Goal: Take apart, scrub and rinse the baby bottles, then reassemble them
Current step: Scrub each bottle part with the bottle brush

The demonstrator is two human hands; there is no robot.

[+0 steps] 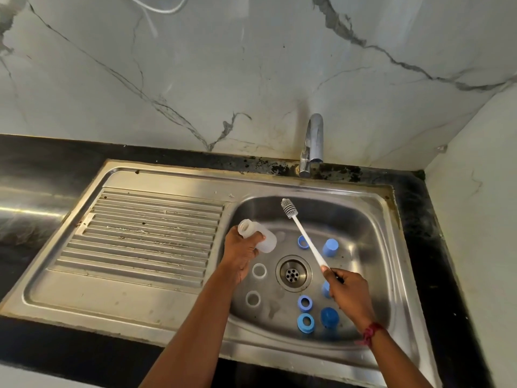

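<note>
My left hand (242,252) grips a clear bottle body (256,236) over the left side of the sink basin (372,219), its open neck tilted up and left. My right hand (348,292) holds the white handle of a bottle brush (300,228), whose bristled head points up and away toward the back of the basin, apart from the bottle. On the basin floor lie blue screw rings (305,303), blue caps (330,247) and two clear bottles seen from above (259,271), around the drain (293,273).
A chrome tap (312,144) stands behind the basin with no water running. The ribbed steel drainboard (145,233) lies to the left. Black countertop (42,161) surrounds the sink, with marble wall behind and to the right.
</note>
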